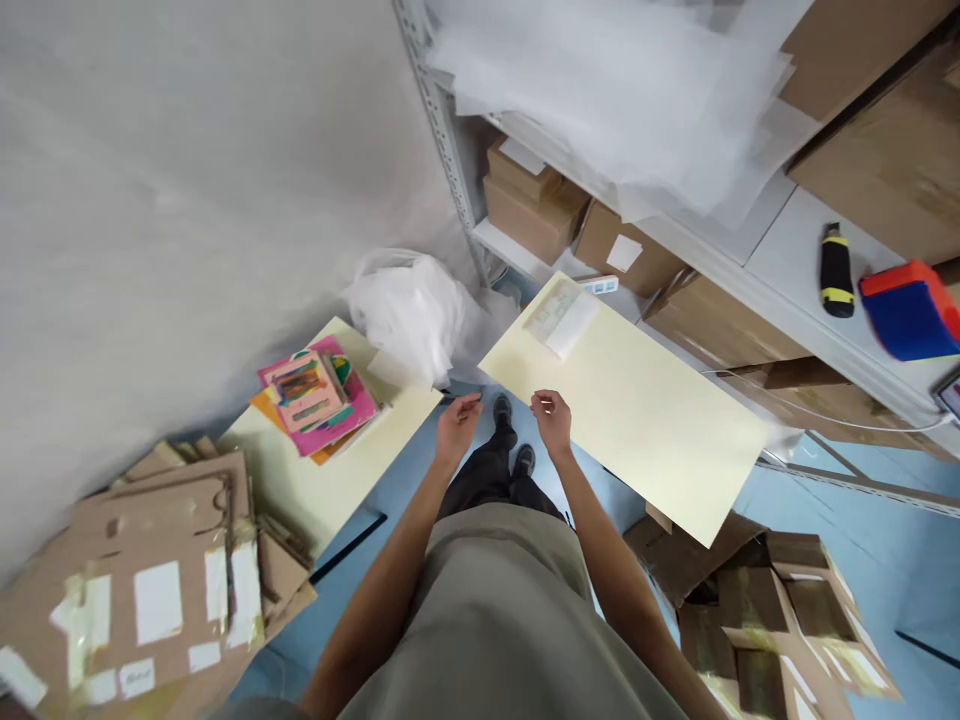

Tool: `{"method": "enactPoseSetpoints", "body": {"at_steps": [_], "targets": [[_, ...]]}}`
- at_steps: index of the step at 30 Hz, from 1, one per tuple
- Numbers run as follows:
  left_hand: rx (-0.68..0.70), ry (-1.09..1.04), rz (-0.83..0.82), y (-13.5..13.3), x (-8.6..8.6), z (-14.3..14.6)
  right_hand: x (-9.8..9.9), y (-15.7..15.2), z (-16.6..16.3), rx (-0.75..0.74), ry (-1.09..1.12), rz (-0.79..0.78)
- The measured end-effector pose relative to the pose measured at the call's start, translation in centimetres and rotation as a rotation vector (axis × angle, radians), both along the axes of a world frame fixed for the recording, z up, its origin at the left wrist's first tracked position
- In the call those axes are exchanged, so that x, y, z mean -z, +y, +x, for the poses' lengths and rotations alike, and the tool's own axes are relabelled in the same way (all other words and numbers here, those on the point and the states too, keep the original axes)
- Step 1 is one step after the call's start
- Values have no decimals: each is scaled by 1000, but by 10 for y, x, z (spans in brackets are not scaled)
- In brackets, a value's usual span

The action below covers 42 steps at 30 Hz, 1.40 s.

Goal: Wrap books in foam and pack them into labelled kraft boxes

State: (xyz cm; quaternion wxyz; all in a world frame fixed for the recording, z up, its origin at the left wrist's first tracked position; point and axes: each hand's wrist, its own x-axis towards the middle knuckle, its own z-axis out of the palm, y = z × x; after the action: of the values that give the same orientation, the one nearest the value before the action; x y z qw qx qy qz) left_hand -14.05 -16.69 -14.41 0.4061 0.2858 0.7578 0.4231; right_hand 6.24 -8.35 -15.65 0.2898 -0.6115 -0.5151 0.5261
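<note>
My left hand (458, 426) is held out in the air over the gap between two pale yellow tabletops. Its fingers are loosely bent and nothing is in them. Level with it, my right hand (552, 421) hovers by the left edge of the right tabletop (637, 420), also with loosely curled fingers and no object. On that tabletop's far end lies a flat, clear-and-white packet (561, 316); its contents are too small to make out. Nearest my left hand is the left tabletop (360, 470), bearing a stack of colourful books (319, 395).
White foam wrap (420, 310) is heaped between the tables. A shelf (795, 240) on the right holds foam sheets (622, 90), cardboard boxes (885, 150) and a yellow-black box cutter (836, 272). Flattened cardboard (165, 520) is stacked lower left; more boxes (780, 600) stand on the floor, lower right.
</note>
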Motion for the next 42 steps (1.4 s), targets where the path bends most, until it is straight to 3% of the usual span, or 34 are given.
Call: {"method": "enactPoseSetpoints", "body": {"at_steps": [8, 13, 17, 23, 29, 34, 38, 42], "targets": [[-250, 32, 75, -131, -35, -16, -17, -92, -24, -244, 1, 23], [-379, 17, 106, -201, -42, -45, -23, -145, -53, -349, 34, 27], [-423, 16, 127, -263, -44, -78, -23, -197, -99, -426, 65, 37], [-493, 83, 98, -385, -37, -150, -13, -302, -191, -517, 149, -23], [-516, 259, -71, -495, -9, -211, -3, -400, -247, -666, 188, -114], [-338, 512, -336, -528, 12, -232, -3, -430, -266, -759, 203, -158], [-280, 589, -460, -527, 21, -240, -4, -435, -280, -794, 185, -149], [-241, 632, -471, -524, 17, -246, -7, -438, -287, -808, 165, -132]]}}
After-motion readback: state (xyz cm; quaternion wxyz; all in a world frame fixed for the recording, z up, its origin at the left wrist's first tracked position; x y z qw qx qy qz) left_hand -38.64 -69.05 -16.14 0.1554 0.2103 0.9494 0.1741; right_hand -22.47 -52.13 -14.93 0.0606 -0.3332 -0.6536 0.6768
